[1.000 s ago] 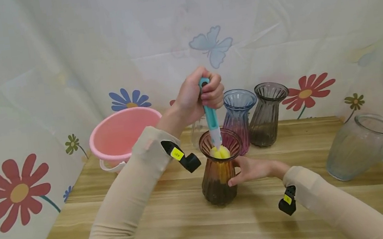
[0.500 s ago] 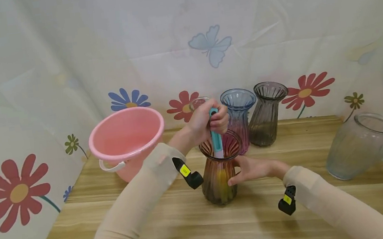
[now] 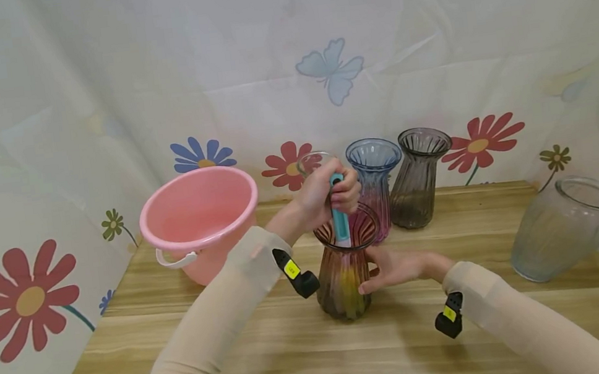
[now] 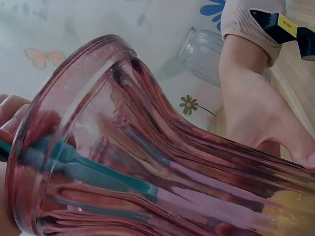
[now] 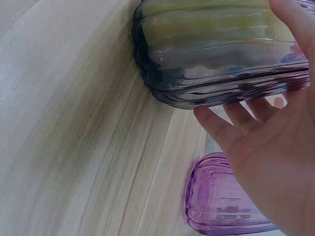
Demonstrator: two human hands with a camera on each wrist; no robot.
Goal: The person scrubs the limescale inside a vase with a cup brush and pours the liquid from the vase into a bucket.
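A ribbed glass vase (image 3: pixel 334 282), reddish at the flared top and dark at the base, stands upright on the wooden table. My left hand (image 3: pixel 328 196) is above its rim, curled round the teal handle (image 3: pixel 340 222) of a brush. In the left wrist view the brush's pale neck (image 4: pixel 206 209) runs down inside the glass to a yellow sponge head (image 4: pixel 290 211). My right hand (image 3: pixel 401 265) grips the vase's right side, thumb in front; in the right wrist view its fingers (image 5: pixel 236 120) lie against the glass near the base.
A pink bucket (image 3: pixel 213 257) with a white handle stands at the back left. Behind the held vase are a clear glass rim (image 3: pixel 309 162), a blue-purple vase (image 3: pixel 374 193) and a grey vase (image 3: pixel 414 188). A clear jar (image 3: pixel 563 235) sits at the right on the table (image 3: pixel 310 366).
My left hand has moved down, and the yellow sponge has gone from the vase's mouth to deep inside it. The right hand and the vase have stayed almost still.
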